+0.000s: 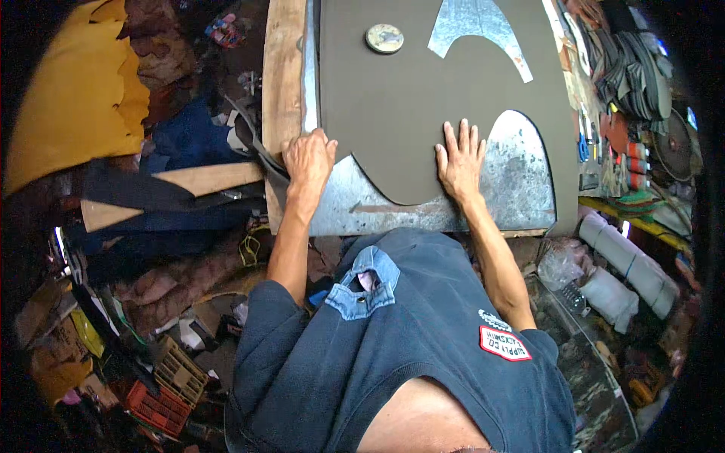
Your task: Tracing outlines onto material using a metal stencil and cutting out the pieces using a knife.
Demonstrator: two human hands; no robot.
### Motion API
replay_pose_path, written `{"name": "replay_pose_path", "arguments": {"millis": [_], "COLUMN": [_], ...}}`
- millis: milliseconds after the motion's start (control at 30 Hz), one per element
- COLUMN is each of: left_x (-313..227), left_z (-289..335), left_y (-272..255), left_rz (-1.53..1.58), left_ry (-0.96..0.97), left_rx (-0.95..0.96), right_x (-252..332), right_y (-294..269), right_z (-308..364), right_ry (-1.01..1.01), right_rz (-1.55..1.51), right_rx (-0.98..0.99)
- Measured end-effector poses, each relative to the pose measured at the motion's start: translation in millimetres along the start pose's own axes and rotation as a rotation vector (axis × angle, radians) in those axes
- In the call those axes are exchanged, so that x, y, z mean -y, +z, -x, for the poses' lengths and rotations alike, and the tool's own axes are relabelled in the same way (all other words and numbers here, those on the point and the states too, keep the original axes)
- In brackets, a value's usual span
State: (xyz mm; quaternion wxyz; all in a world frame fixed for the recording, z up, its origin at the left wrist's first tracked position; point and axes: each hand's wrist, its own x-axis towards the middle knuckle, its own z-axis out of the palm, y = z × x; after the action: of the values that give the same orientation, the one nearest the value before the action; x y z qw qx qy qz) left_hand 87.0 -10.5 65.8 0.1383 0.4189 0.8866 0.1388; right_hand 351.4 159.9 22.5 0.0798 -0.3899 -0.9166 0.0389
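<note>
A large dark grey-brown flat sheet (393, 90) with curved cut edges lies on a metal-topped work table (362, 211). My right hand (461, 166) rests flat on the sheet, fingers spread, beside a rounded cut-out that bares the metal. Over the table's left side my left hand (308, 162) is closed, its fingers curled down. A dark grey strip (260, 143) runs into it from the left and hangs past the wooden edge. What lies under the curled fingers is partly hidden. A round tin-like disc (385, 38) sits on the sheet's far part.
A wooden board (283, 83) borders the table's left side. Yellow hide-like material (75, 98) hangs at far left. Stacked dark cut pieces (630, 79) and blue-handled scissors (584, 143) are at right. White wrapped rolls (627, 260) lie nearer. A red crate (158, 406) stands at lower left.
</note>
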Motion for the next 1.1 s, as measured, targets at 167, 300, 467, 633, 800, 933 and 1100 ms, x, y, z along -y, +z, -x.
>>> {"name": "replay_pose_path", "arguments": {"millis": [167, 300, 467, 633, 800, 933, 1100], "left_x": [-44, -64, -60, -32, -38, -62, -97], "left_z": [-88, -180, -247, -328, -319, -201, -15], "left_y": [16, 60, 80, 71, 67, 86, 82], "left_rz": [0.121, 0.076, 0.212, 0.170, 0.187, -0.061, -0.066], "left_ry": [0.272, 0.346, 0.494, 0.519, 0.484, 0.369, 0.573], "left_rx": [-0.436, -0.561, -0.451, -0.510, -0.351, -0.437, -0.062], "right_x": [6, 10, 9, 10, 9, 8, 5], "right_y": [-1, -3, -9, -8, -7, -5, -5], "right_z": [-2, -5, -3, -3, -4, -4, 11], "right_ry": [0.006, 0.019, 0.069, 0.097, 0.098, 0.073, 0.066], "right_rz": [-0.053, -0.071, -0.071, -0.099, -0.101, -0.098, -0.076], "right_rx": [-0.021, -0.001, 0.012, 0.024, 0.026, -0.007, -0.056]}}
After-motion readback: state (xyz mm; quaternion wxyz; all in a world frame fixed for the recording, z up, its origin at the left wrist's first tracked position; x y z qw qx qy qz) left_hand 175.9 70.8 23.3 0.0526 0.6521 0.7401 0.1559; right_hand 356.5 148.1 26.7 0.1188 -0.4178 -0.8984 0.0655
